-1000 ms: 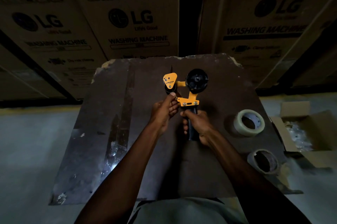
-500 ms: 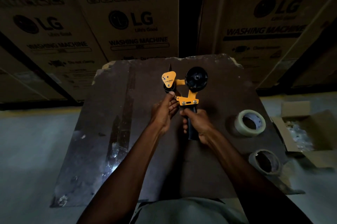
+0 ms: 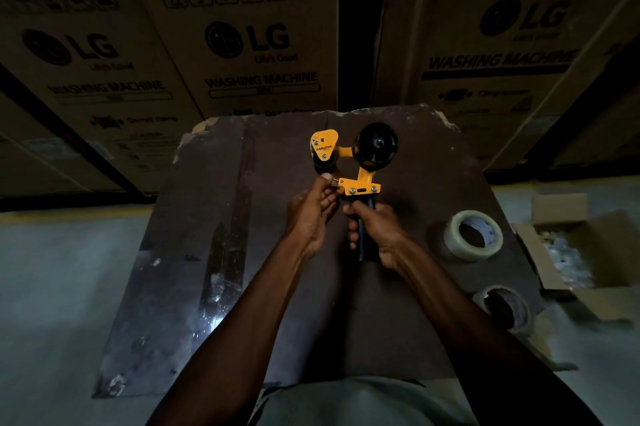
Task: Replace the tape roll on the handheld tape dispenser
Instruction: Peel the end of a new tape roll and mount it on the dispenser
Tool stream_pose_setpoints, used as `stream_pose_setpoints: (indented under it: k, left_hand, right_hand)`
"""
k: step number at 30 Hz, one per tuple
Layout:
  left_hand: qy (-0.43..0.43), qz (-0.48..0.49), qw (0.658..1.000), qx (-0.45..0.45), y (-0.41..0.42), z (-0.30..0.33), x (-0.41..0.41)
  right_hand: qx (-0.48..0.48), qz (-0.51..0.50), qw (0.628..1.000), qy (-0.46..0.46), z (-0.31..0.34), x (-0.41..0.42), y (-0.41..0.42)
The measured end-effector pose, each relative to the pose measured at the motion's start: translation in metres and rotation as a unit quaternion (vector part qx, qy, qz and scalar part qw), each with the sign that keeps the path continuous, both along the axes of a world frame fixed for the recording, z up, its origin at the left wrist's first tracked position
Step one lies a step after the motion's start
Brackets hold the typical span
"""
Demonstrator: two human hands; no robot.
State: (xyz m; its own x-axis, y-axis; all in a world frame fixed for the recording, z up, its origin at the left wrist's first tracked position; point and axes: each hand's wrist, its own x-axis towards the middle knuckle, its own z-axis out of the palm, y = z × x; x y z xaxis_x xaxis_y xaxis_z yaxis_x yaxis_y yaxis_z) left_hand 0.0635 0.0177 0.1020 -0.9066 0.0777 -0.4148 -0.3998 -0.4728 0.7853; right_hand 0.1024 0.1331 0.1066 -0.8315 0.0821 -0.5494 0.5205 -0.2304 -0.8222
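The tape dispenser (image 3: 356, 165) is held upright above the middle of the dark surface (image 3: 214, 252), toward its far edge. Its frame is yellow, with a rounded triangular yellow plate at upper left bearing small lettering, a black roller just under that plate, and a black round hub at upper right that carries no roll. A yellow bracket with two bolts joins the frame to a dark handle below.

The right hand (image 3: 379, 233) is wrapped round that handle in a full grip, fingers curled across its front; most of the handle is hidden by them and only its lower end shows. The left hand (image 3: 311, 214) reaches up to the left end of the bracket, its thumb and fingertips pinching a small metal part there. That part is too small and dim to make out.

To the right on the surface lies a clear tape roll (image 3: 472, 235), flat, its core opening facing up. Nearer the person, at the surface's right edge, lies a second, darker roll (image 3: 504, 307), thin-walled and hard to read in the low light.

Beyond that edge an open cardboard box (image 3: 588, 252) sits on the floor, cut off by the picture's right side, with pale contents that cannot be identified. Large cartons (image 3: 242, 44) printed "LG" and "WASHING MACHINE" stand behind the surface. The surface's left part shows shiny scuffed patches.
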Motion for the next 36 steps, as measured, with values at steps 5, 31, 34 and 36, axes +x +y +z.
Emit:
stream_pose_setpoints:
  k: [5, 31, 34, 36]
  left_hand:
    - [-0.006, 0.012, 1.0, 0.025, 0.002, -0.001, 0.002]
    - [0.028, 0.012, 0.992, -0.126, -0.015, -0.028, 0.018]
    - [0.038, 0.028, 0.99, -0.13, -0.023, -0.029, 0.018]
    - [0.041, 0.037, 0.99, -0.132, -0.027, -0.028, 0.019]
  right_hand:
    - [-0.004, 0.005, 1.0, -0.001, 0.004, -0.003, 0.001]
    - [0.0, -0.008, 1.0, -0.009, -0.014, 0.0, 0.009]
    - [0.006, -0.002, 1.0, -0.017, -0.022, 0.004, 0.008]
    - [0.009, -0.002, 1.0, -0.027, -0.03, 0.007, 0.007]
